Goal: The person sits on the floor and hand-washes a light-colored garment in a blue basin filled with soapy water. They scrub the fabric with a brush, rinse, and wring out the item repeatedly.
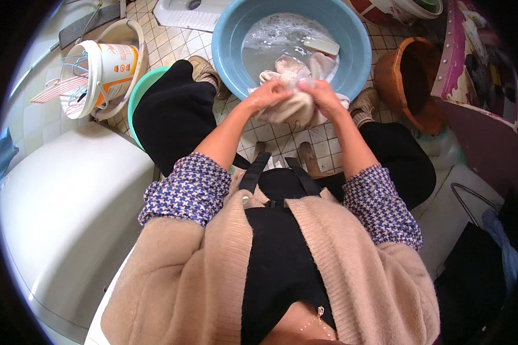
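A large blue plastic basin (pixel 228 47) stands on the tiled floor between my feet, with soapy water (pixel 267 47) in it. A wet, light beige cloth (pixel 300 108) is bunched at its near rim, partly in the basin and partly hanging over the edge. My left hand (pixel 270 95) grips the cloth from the left side. My right hand (pixel 321 95) holds it from the right, close to the left one. Suds blur the spot between my fingers. Past the cloth, a pale scrubbing brush (pixel 321 46) lies in the water at the right.
At left, a white bucket (pixel 116 73) holding clothes hangers (pixel 62 88) leans in a beige basin (pixel 134 30). A green basin (pixel 138 95) is partly behind my left leg. To the right are an orange-brown tub (pixel 388 71) and a purple-edged shelf (pixel 453 51). A squat toilet (pixel 185 15) lies beyond.
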Demonstrator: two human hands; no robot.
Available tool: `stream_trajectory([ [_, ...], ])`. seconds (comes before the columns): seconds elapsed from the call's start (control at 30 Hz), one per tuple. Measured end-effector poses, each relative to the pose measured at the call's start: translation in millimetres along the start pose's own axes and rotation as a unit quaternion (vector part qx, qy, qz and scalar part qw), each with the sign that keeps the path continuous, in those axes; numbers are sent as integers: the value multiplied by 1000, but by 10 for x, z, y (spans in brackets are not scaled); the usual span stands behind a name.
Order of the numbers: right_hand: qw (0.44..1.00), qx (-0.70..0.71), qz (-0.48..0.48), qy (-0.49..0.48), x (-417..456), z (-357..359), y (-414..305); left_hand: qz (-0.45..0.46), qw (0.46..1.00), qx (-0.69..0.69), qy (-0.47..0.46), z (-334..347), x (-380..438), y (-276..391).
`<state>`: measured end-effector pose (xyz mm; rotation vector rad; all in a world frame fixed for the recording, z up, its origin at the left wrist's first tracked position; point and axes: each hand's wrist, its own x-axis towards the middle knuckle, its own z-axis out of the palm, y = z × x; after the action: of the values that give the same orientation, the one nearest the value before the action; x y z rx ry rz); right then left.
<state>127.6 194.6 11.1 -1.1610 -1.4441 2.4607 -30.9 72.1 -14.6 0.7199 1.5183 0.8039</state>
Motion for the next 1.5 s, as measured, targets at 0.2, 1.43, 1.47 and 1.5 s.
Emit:
stream_trajectory([
  [0.2, 972, 204, -11, 116, -128, -434, 35, -65, 996, 23, -54, -46, -29, -49],
  [1.43, 795, -460, -357, 172, -184, 1377, -30, 21, 723, -689, 32, 186, -226, 642],
  [1.47, 806, -460, -297, 226, 22, 1288, -80, 47, 726, -684, 55, 216, -58, 451],
  [1.5, 805, -463, -230, 290, 327, 1037, -193, 70, 727, -680, 64, 318, 140, 321],
])
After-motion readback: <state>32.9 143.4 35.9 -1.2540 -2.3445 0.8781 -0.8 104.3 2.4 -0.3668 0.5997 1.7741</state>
